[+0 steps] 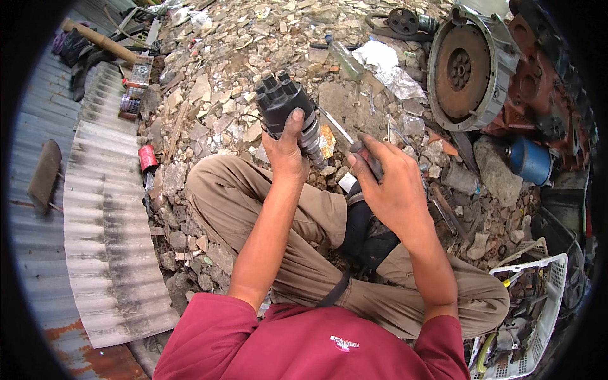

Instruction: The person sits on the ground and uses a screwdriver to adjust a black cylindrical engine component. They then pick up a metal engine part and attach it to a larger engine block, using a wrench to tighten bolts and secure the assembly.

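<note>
My left hand [287,149] grips a distributor [282,100] with a black cap and several upright towers above a grey metal shaft, held over my crossed legs. My right hand [392,183] is closed on the red and black handle of a screwdriver [343,132]. The screwdriver's thin shank points up and left toward the side of the distributor; whether its tip touches it, I cannot tell.
Rubble covers the ground [209,95]. Corrugated sheets [107,240] and a red can [147,157] lie left. A plastic bottle [345,60] lies ahead. Right are a flywheel housing [481,69], red engine block [557,114], blue cylinder [531,159] and white basket [548,291] of parts.
</note>
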Available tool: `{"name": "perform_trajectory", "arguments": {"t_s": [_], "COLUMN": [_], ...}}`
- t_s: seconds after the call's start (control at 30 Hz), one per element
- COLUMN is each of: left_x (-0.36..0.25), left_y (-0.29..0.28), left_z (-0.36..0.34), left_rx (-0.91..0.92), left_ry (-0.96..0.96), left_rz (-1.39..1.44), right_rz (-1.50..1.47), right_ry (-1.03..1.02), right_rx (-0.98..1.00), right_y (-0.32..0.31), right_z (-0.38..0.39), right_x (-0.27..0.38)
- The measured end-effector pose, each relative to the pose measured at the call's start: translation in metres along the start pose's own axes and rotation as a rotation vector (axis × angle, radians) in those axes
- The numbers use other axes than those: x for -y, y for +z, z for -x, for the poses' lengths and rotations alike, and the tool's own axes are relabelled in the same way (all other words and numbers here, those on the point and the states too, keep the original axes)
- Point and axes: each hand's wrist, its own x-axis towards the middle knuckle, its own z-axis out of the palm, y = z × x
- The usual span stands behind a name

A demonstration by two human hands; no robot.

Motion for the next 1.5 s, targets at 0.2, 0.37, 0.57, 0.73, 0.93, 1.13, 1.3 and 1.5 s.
{"name": "perform_trajectory", "arguments": {"t_s": [0.2,0.37,0.57,0.73,0.93,1.13,1.3,1.5], "left_x": [0.004,0.005,0.001,0.002,-0.003,-0.013,-0.023,-0.021], "left_y": [-0.004,0.001,0.003,-0.002,0.002,-0.001,-0.007,-0.01], "left_z": [0.0,0.0,0.001,0.0,0.004,0.008,0.003,0.003], "left_rx": [0.002,-0.025,-0.049,-0.034,-0.012,0.111,0.206,0.159], "left_ry": [-0.013,0.0,0.001,0.003,0.034,0.115,0.197,0.095], "left_rz": [-0.044,-0.027,-0.043,-0.095,-0.144,-0.269,-0.43,-0.395], "right_rz": [0.131,0.16,0.21,0.25,0.296,0.292,0.03,-0.209], "right_ry": [-0.049,-0.012,-0.067,-0.076,-0.049,-0.016,-0.07,0.121], "right_rx": [-0.063,-0.063,-0.085,-0.096,-0.105,-0.059,-0.031,0.077], "right_y": [0.003,0.0,0.005,0.007,0.01,0.007,-0.001,-0.005], "right_z": [0.006,0.006,0.007,0.007,0.009,0.016,0.009,0.002], "right_x": [0.006,0.012,0.008,0.009,0.012,0.021,0.007,0.0]}}
